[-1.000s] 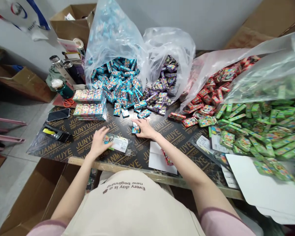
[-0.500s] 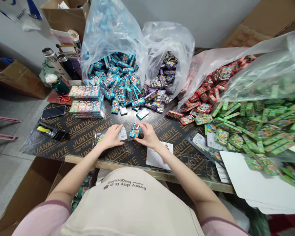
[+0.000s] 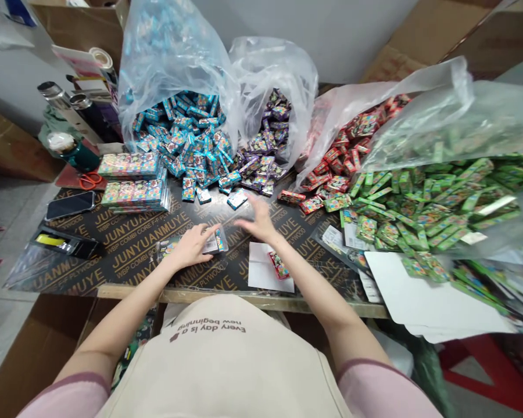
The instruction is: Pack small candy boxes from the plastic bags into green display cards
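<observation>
My left hand (image 3: 194, 247) spans a clear plastic pack (image 3: 161, 251) lying on the table, its index finger along the upper edge and its thumb by the lower one. A blue patterned small box (image 3: 219, 239) shows at the pack's right end. To the right, my right hand (image 3: 260, 223) is off the pack with thumb and fingers apart, holding nothing; its fingertips are blurred. Just above it lies a single blue box (image 3: 237, 199), in front of the blue pile (image 3: 200, 139) and the purple pile (image 3: 261, 159). Below my right hand rests a white card (image 3: 258, 267) with a red box (image 3: 279, 265).
Red boxes (image 3: 331, 174) and green boxes (image 3: 418, 209) spill from plastic bags on the right. White sheets (image 3: 418, 296) overhang the front edge. At left are stacked filled packs (image 3: 133, 191), a phone (image 3: 71, 205), a tape dispenser (image 3: 65, 242), scissors (image 3: 89, 180) and flasks (image 3: 85, 110).
My right hand has let go of the blue box and moved up and away, opening. A blue box now sits at the pack's right end. The camera view has shifted right.
</observation>
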Demonstrator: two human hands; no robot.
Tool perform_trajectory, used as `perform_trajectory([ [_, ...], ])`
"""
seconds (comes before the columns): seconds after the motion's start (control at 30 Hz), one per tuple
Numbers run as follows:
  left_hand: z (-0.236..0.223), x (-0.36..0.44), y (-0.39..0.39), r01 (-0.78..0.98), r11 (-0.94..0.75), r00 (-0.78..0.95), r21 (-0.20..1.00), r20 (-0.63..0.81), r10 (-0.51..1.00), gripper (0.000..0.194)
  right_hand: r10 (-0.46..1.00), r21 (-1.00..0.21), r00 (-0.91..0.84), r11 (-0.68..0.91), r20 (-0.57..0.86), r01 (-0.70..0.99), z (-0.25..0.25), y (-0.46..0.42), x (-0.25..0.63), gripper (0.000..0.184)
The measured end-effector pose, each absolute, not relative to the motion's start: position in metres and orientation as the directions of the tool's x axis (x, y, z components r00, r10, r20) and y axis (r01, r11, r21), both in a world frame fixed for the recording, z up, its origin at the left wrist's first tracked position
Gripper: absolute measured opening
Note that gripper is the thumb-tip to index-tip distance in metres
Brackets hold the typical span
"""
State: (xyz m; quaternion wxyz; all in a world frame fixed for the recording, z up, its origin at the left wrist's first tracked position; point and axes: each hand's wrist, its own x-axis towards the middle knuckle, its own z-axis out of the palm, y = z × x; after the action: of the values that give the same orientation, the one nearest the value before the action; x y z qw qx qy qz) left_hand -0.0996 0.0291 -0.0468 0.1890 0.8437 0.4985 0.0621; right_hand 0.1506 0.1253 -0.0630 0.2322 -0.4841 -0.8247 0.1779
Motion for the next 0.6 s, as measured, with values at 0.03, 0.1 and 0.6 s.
perform_trajectory([
  [0.03, -0.045, -0.097, 0.029, 0.826, -0.465, 0.521, 0.320, -0.116, 0.846, 0.091, 0.936, -0.449, -0.270, 0.347, 0.227, 0.824, -0.065, 0.142, 0.159, 0.082],
  [0.1, -0.043, -0.091, 0.030, 0.819, -0.532, 0.569, 0.218, -0.178, 0.803, 0.078, 0.973, -0.336, -0.039, 0.117, 0.230, 0.935, -0.069, 0.175, 0.174, 0.079],
  [0.6, -0.052, -0.071, 0.032, 0.816, -0.497, 0.542, 0.293, -0.090, 0.836, 0.071, 0.949, -0.126, -0.241, 0.269, 0.202, 0.955, -0.074, 0.201, 0.198, 0.048],
])
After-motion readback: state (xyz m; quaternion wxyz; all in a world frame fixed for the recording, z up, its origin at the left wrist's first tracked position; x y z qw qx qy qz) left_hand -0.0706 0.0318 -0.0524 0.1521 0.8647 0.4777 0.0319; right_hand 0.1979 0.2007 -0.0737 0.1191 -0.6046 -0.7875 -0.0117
